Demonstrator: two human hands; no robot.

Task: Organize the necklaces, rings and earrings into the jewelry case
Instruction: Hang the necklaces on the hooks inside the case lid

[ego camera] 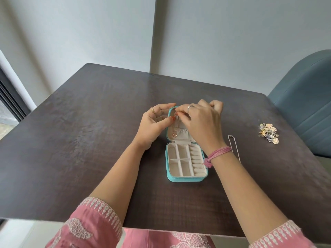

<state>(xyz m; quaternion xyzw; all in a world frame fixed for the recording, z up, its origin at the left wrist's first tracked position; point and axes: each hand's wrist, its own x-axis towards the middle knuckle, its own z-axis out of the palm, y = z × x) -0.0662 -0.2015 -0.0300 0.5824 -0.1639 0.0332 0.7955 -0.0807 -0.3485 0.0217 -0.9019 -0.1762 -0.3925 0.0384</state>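
A teal jewelry case (186, 179) lies open in the middle of the table, its cream tray of compartments and ring rolls toward me and its lid propped up behind. A rose-gold necklace (174, 134) with a ring pendant hangs inside the lid. My left hand (154, 124) grips the lid's left edge, thumb on the lining. My right hand (200, 122) pinches the necklace's top end at the lid's upper rim. A silver chain necklace (234, 147) lies right of the case. A pile of rings and earrings (268, 133) sits farther right.
The dark wooden table (89, 140) ends at a near edge just before my lap. A blue-grey upholstered chair (308, 104) stands at the table's right side. A pale wall is behind, and a dark window frame (10, 104) is at the left.
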